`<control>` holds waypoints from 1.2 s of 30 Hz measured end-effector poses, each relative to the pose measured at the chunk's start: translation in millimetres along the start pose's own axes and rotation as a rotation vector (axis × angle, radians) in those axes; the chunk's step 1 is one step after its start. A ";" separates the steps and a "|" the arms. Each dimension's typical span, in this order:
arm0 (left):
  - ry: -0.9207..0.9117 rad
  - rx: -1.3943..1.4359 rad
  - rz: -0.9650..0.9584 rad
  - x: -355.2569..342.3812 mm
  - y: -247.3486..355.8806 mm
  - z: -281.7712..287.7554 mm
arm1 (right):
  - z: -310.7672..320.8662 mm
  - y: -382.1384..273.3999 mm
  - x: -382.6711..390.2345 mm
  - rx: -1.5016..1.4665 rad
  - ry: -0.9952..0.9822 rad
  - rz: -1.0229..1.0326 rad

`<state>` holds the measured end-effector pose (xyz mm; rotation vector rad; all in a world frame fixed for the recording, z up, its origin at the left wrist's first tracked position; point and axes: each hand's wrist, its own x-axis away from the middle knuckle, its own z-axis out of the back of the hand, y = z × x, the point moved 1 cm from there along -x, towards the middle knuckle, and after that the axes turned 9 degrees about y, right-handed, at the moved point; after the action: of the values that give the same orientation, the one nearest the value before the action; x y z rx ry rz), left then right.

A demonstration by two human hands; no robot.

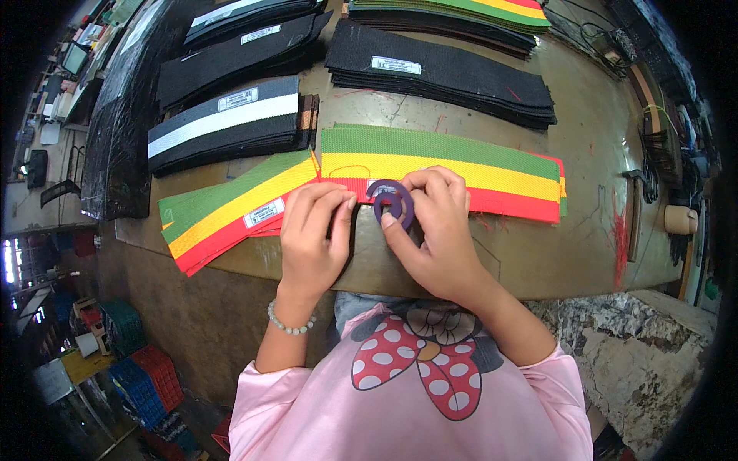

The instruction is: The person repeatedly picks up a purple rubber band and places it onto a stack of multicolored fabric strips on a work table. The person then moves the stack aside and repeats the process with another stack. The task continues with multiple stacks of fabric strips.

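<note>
Two stacks of green, yellow and red striped woven strips lie before me: the left stack (231, 196) is slanted, and the right stack (446, 165) runs nearly level. My left hand (314, 230) is closed, thumb and fingertips pinched at the red edge where the stacks meet; what is between them is too small to tell. A loose red thread (350, 167) curls on the yellow band just above. In my right hand (438, 223) is a purple looped handle (407, 207), like that of scissors, held over a white label; no blades show.
Black strip stacks lie behind, one at the right (446, 77) and another at the left (238, 58). A black strip stack with a white stripe (223, 127) is nearer. Red thread scraps (619, 246) hang at the table's right. Crates (150, 376) stand lower left.
</note>
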<state>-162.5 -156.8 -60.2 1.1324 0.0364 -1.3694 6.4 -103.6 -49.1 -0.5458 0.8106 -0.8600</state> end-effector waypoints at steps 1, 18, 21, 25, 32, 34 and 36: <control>0.033 0.036 0.006 -3.6 1.9 -0.6 | -0.6 1.8 -1.3 -0.028 0.031 -0.020; -0.319 -0.014 0.040 -30.8 -9.6 -5.1 | -10.7 5.4 -8.9 0.020 0.143 -0.061; -0.265 0.000 0.062 -31.4 -12.2 -4.9 | -12.0 2.7 -12.1 0.052 0.132 -0.047; -0.081 -0.029 0.113 -25.8 -0.8 1.2 | 38.3 38.2 -15.9 -0.396 0.181 -0.256; -0.146 0.246 0.067 30.1 48.8 -9.3 | 303.4 235.6 48.0 0.591 1.060 -0.612; -0.175 0.217 0.030 35.0 56.1 -20.5 | 326.4 268.5 80.1 0.717 1.122 -0.808; -0.160 0.266 -0.020 34.7 62.0 -28.5 | 325.7 278.1 97.5 0.723 1.002 -0.763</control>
<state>-88.7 -176.8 -58.5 1.2396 -0.2568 -1.5099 430.4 1.9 -93.3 0.3210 1.0943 -2.1021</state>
